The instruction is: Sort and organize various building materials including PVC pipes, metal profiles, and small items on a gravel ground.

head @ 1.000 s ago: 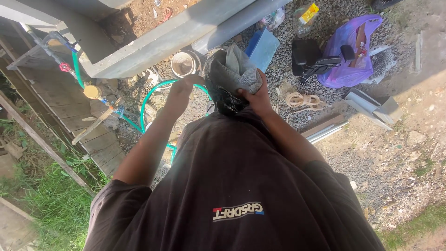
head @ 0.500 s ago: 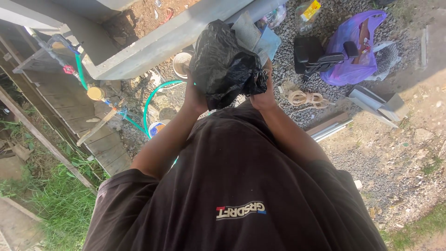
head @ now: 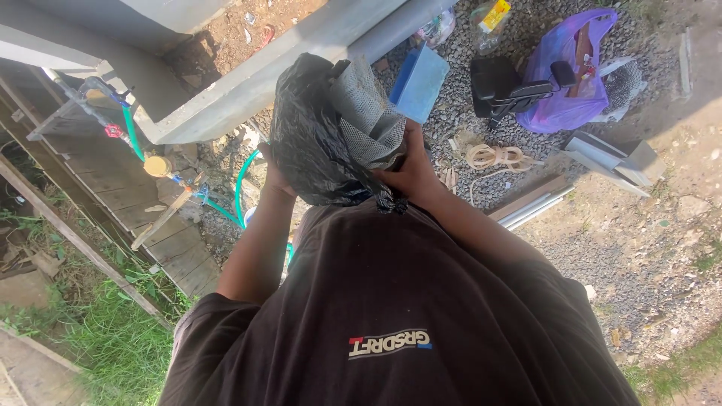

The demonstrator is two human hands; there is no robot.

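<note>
Hands gripping black plastic bag (head: pixel 316 143) at chest height: right hand (head: pixel 406 171) is clamping the bag's right side plus grey mesh cloth (head: pixel 366 113); left hand (head: pixel 272 177) is supporting the bag's left underside, fingers hidden behind it.

Sunlit gravel ground (head: pixel 639 248), grey concrete beam (head: pixel 248 83), wooden planks (head: pixel 143 218), grass (head: pixel 113 346) left

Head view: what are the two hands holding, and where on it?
Both hold a black bag: right hand bunches its lower end, left hand mostly hidden behind it.
</note>
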